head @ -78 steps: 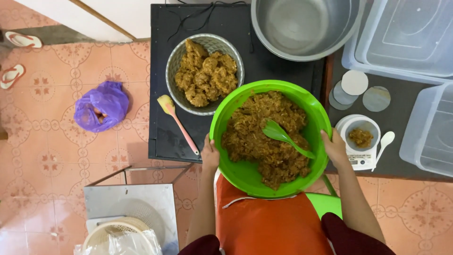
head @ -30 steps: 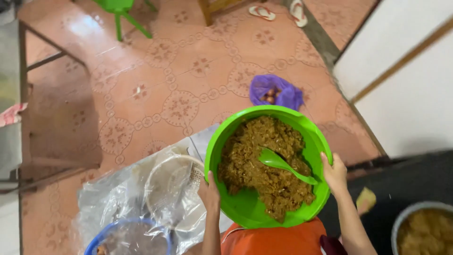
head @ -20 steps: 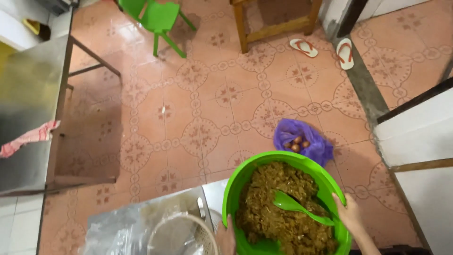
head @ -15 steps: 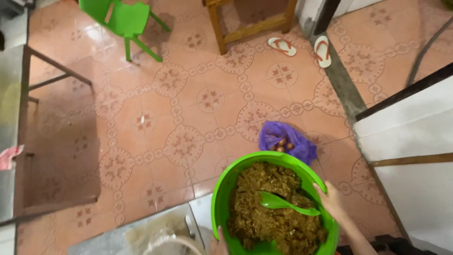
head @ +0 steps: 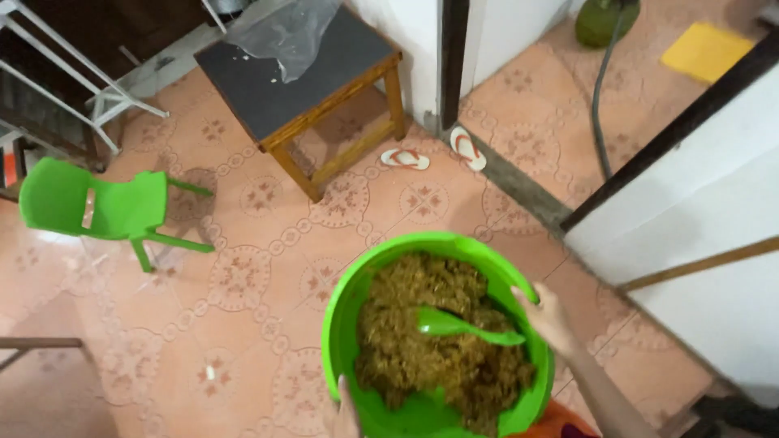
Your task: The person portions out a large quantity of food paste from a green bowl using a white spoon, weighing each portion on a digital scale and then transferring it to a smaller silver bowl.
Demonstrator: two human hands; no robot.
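We carry the green basin (head: 345, 324) over the tiled floor (head: 268, 243), low in our view, with open floor spreading ahead and to the left of it. On the right the room is tighter: a white wall (head: 698, 243) with a dark edge runs diagonally just beside the basin's right rim. Our right hand (head: 550, 318) clasps that rim, fingers curled over the edge. Our left hand (head: 346, 412) shows only partly at the bottom, pressed to the near-left rim; we cannot tell how its fingers lie.

The basin is round, bright green plastic, filled with a brown shredded mixture (head: 422, 357) that leaves a bare green patch at the near side. A green spoon (head: 462, 326) rests on top, handle towards our right hand.

Farther ahead stands a low wooden table (head: 300, 77) with a dark top and a clear plastic sheet (head: 284, 32) on it. A pair of sandals (head: 434, 152) lies beside its leg, and a small green chair (head: 97, 207) stands well to the left.
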